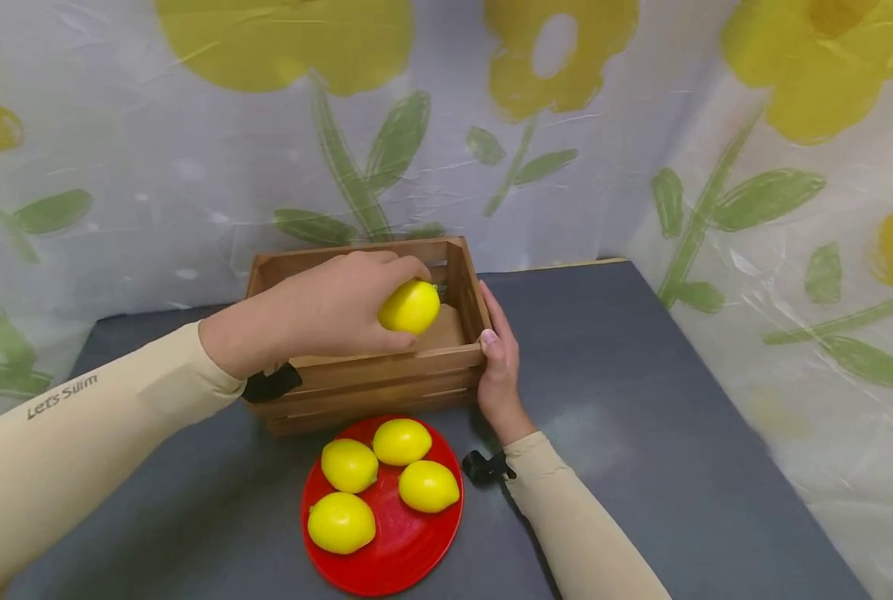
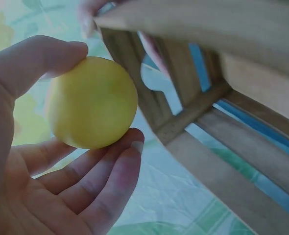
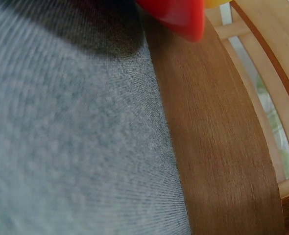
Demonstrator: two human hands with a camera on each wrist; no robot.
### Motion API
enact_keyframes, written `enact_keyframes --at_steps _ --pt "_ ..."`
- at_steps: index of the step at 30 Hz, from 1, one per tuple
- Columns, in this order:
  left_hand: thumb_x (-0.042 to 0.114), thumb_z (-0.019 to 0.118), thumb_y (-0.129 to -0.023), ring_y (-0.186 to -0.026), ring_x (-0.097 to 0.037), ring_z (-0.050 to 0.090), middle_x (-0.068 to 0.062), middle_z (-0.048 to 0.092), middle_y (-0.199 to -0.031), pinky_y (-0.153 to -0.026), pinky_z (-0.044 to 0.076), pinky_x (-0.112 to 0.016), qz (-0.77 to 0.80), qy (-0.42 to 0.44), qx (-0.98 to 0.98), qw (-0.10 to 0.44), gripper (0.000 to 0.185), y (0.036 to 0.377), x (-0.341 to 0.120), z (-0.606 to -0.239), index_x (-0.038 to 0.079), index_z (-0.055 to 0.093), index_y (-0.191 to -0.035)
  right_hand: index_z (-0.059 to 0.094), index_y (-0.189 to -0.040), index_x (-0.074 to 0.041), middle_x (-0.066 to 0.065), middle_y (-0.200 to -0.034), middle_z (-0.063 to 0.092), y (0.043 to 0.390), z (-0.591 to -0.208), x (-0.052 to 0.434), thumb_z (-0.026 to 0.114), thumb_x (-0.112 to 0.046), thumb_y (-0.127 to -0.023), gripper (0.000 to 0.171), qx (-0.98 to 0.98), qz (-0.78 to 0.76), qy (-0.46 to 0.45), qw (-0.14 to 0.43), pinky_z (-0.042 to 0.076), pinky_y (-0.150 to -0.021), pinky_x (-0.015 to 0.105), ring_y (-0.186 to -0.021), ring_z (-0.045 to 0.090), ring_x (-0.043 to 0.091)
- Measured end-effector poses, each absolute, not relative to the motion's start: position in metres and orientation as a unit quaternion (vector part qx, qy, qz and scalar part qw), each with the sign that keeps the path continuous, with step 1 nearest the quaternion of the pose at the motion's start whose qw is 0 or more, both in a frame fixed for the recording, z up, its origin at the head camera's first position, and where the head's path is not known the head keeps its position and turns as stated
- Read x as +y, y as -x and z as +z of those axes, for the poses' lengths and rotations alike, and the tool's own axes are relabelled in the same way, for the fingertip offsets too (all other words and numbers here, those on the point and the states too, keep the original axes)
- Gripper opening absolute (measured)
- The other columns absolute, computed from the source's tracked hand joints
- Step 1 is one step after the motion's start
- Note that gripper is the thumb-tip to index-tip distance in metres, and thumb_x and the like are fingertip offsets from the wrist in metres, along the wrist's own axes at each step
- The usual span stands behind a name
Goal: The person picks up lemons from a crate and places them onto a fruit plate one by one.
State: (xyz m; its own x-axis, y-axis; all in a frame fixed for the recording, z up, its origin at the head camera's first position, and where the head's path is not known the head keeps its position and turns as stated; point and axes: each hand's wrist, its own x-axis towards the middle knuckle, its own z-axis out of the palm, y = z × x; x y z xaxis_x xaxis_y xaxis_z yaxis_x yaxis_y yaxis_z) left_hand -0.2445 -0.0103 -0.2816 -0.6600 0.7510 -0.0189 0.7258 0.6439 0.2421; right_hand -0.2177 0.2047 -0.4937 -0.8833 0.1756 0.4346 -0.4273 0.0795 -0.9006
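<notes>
My left hand (image 1: 334,304) grips a yellow lemon (image 1: 411,307) over the wooden crate (image 1: 371,379), thumb on one side and fingers on the other. In the left wrist view the lemon (image 2: 93,103) sits between thumb and fingertips, beside the crate's slatted wall (image 2: 223,142). My right hand (image 1: 501,367) holds the crate's right end, its thumb at the front corner and its fingers along the outer side. The right wrist view shows the crate's wooden side (image 3: 208,127) but not that hand's grip. A brown sheet (image 1: 446,329) covers the crate's visible floor.
In front of the crate, a round red plate (image 1: 397,554) carries several lemons (image 1: 341,523). Both stand on a dark grey tabletop (image 1: 611,417). Behind hangs a pale sheet (image 1: 214,167) painted with yellow flowers, and it continues along the right side.
</notes>
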Motion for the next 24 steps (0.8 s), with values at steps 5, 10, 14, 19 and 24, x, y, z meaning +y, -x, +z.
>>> enact_keyframes --at_steps 5,10,14,19,24 --pt "0.036 0.087 -0.088 -0.095 -0.018 0.065 -0.001 0.068 -0.125 -0.087 0.061 -0.036 0.114 -0.441 0.889 0.048 0.067 0.218 -0.011 -0.278 0.017 0.059 -0.146 0.041 -0.168 -0.031 -0.006 -0.173 0.04 0.218 -0.497 0.21 0.037 -0.043 -0.098 0.07 -0.699 0.673 -0.082 0.227 0.032 -0.125 0.063 -0.153 0.043 0.028" --pt "0.037 0.087 -0.089 -0.089 -0.013 0.064 0.002 0.067 -0.123 -0.081 0.061 -0.032 0.114 -0.472 0.872 0.062 0.066 0.194 -0.014 -0.283 0.02 0.059 -0.146 0.04 -0.168 -0.032 -0.008 -0.173 0.038 0.22 -0.498 0.212 0.037 -0.043 -0.099 0.07 -0.694 0.678 -0.088 0.224 0.033 -0.125 0.062 -0.153 0.043 0.027" --pt "0.038 0.086 -0.09 -0.091 -0.012 0.065 0.0 0.066 -0.127 -0.084 0.063 -0.033 0.098 -0.483 0.864 0.1 0.065 0.176 -0.018 -0.295 0.019 0.06 -0.146 0.039 -0.169 -0.033 -0.007 -0.174 0.037 0.22 -0.497 0.21 0.037 -0.044 -0.099 0.071 -0.694 0.681 -0.091 0.214 0.036 -0.122 0.067 -0.152 0.043 0.031" --pt "0.037 0.087 -0.09 -0.092 -0.01 0.064 0.004 0.068 -0.123 -0.086 0.062 -0.034 0.086 -0.492 0.857 0.129 0.06 0.156 -0.025 -0.318 0.026 0.063 -0.145 0.04 -0.168 -0.033 -0.006 -0.173 0.039 0.22 -0.496 0.207 0.038 -0.045 -0.098 0.072 -0.697 0.678 -0.089 0.217 0.036 -0.121 0.066 -0.151 0.043 0.032" --pt "0.035 0.088 -0.088 -0.096 -0.009 0.063 0.007 0.067 -0.122 -0.089 0.062 -0.035 0.087 -0.499 0.851 0.138 0.059 0.138 -0.034 -0.343 0.031 0.064 -0.142 0.042 -0.167 -0.034 -0.007 -0.171 0.042 0.22 -0.496 0.204 0.038 -0.045 -0.097 0.071 -0.696 0.676 -0.083 0.227 0.035 -0.12 0.061 -0.15 0.045 0.028"
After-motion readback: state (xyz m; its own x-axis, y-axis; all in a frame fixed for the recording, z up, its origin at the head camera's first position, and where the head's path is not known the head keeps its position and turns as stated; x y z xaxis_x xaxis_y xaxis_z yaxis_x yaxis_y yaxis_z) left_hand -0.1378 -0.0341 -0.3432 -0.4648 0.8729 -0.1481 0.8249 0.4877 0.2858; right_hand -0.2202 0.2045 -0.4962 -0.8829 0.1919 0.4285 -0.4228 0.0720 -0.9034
